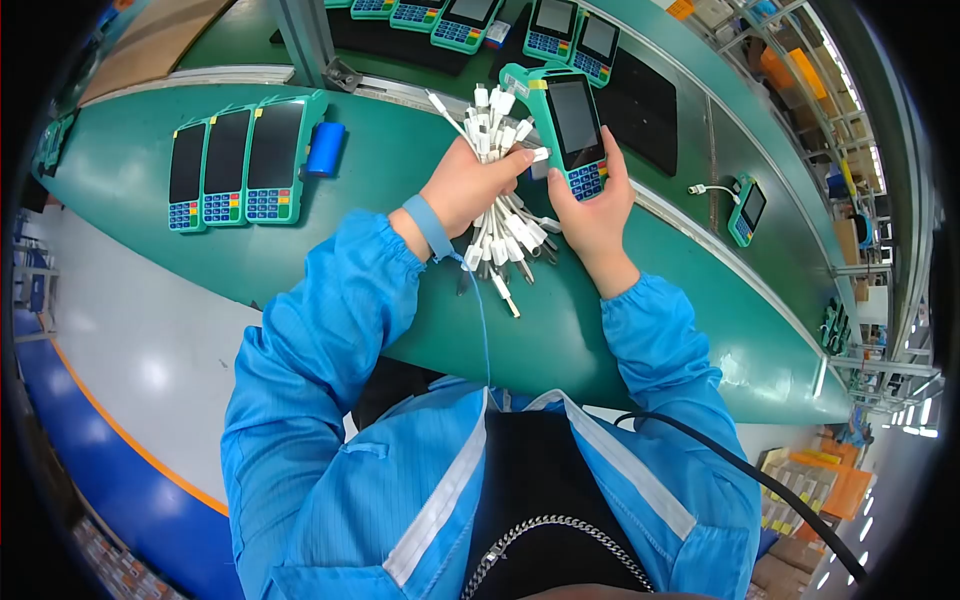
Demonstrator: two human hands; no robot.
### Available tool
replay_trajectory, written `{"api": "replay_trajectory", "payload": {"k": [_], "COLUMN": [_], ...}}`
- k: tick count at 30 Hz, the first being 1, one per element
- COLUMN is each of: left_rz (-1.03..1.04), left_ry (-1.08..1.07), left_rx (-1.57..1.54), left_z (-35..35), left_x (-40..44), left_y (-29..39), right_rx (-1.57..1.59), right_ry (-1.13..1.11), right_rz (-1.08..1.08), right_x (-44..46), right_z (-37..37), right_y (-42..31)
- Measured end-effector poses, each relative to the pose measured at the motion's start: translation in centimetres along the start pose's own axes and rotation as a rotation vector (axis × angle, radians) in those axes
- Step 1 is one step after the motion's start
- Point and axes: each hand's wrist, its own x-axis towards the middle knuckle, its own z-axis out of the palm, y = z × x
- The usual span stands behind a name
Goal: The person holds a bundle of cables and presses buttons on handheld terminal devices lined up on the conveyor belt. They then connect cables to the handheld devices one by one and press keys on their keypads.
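My left hand (pixel 467 187), with a blue strap on its wrist, is closed around a bundle of short white cables (pixel 515 232). The bundle's connector ends fan out above and below the fingers. By my left thumb tip, a white connector (pixel 541 154) points at the left side of a green handheld payment terminal (pixel 572 110); I cannot tell whether it is plugged in. My right hand (pixel 597 222) grips that terminal by its lower end, thumb on the left edge and fingers along the right. Its dark screen and coloured keypad face up.
Three more terminals (pixel 233 165) lie side by side on the green bench (pixel 400 300), with a blue cylinder (pixel 326 149) beside them. Beyond the metal rail, several terminals (pixel 462 22) rest near black mats (pixel 640 105). Farther right lies a terminal (pixel 747 210) with a white cable attached.
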Motion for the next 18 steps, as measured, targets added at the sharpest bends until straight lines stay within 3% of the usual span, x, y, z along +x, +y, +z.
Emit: {"api": "replay_trajectory", "payload": {"k": [7,8,12,13,15,16,18], "left_rz": [-0.006,-0.002,-0.016,-0.114,-0.122,-0.015,-0.003], "left_ry": [0.068,0.076,-0.083,-0.044,0.018,0.017,0.040], "left_rx": [0.212,0.249,0.148,0.051,0.027,0.090,-0.007], "left_z": [-0.4,-0.5,-0.2,-0.2,-0.8,-1.9,-2.4], "left_x": [0.3,0.4,1.6,-0.1,0.5,1.0,1.5], "left_y": [-1.0,-1.2,-1.4,-0.4,-0.7,-1.4,-0.9], "right_rx": [-0.287,-0.263,-0.242,-0.089,-0.012,-0.024,-0.099], "right_ry": [0.085,0.025,0.050,-0.091,-0.064,-0.003,0.173], "right_rz": [-0.290,-0.216,-0.262,-0.170,-0.115,-0.066,0.014], "right_x": [0.2,0.0,1.0,1.3,2.1,2.9,5.1], "right_z": [0.2,0.0,-1.7,-3.0,-5.4,-6.8,-9.7], "right_y": [-0.2,-0.4,0.9,0.8,3.0,4.4,7.9]}}
